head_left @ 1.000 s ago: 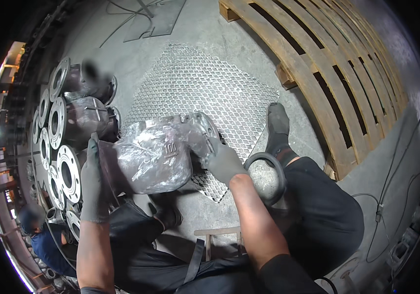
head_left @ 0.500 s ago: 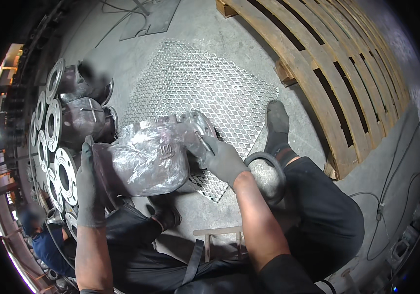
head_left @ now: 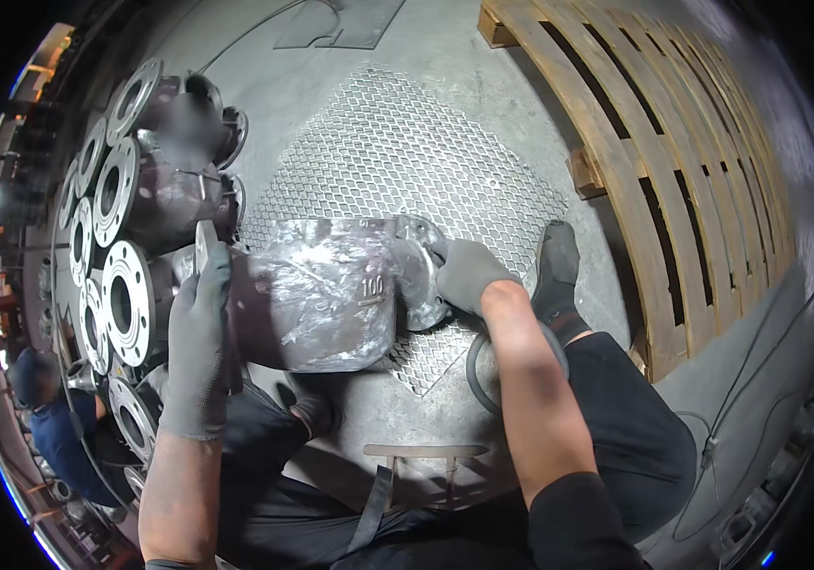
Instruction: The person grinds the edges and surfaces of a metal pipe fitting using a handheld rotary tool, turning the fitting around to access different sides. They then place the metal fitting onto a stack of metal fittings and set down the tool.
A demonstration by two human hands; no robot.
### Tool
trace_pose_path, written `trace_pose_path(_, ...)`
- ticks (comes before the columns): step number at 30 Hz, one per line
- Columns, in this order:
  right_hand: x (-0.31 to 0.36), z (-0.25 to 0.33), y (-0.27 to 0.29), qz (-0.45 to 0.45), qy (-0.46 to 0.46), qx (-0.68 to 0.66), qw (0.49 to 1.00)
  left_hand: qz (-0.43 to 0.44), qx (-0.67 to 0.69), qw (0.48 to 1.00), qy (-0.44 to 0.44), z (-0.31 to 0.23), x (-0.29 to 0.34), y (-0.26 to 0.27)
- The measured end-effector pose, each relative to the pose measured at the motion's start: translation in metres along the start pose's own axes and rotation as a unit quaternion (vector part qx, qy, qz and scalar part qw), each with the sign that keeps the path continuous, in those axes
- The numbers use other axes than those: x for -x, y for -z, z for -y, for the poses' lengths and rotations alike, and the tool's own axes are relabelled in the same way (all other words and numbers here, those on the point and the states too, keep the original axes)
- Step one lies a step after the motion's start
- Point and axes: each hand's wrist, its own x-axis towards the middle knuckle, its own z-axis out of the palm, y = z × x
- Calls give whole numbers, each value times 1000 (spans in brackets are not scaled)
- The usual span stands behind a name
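Head view: dull-grey metal valve body [head_left: 321, 294] over silvery diamond-mesh sheet [head_left: 397, 152]. Grey-gloved left hand [head_left: 200, 347] at its left, grey-gloved right hand [head_left: 471, 277] curled at right flange [head_left: 423, 269]; we cannot tell either grip. Best: even support.

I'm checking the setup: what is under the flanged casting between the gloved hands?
Metal mesh shows beyond the casting and past its near right corner, with grey floor toward the picture's bottom. The casting's body covers whatever is directly beneath, so contact is unclear.
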Motion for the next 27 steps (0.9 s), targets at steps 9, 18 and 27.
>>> trace_pose_path(9,-5,1,8,36,29,28,999,33,-202,966,-156,29,-15,30)
trace_pose_path(18,-27,13,14,76,35,125,989,3,-272,941,-202,22,-7,11)
trace_pose_path(27,-36,44,41,152,33,195,968,-15,-144,975,-169,22,-2,10)
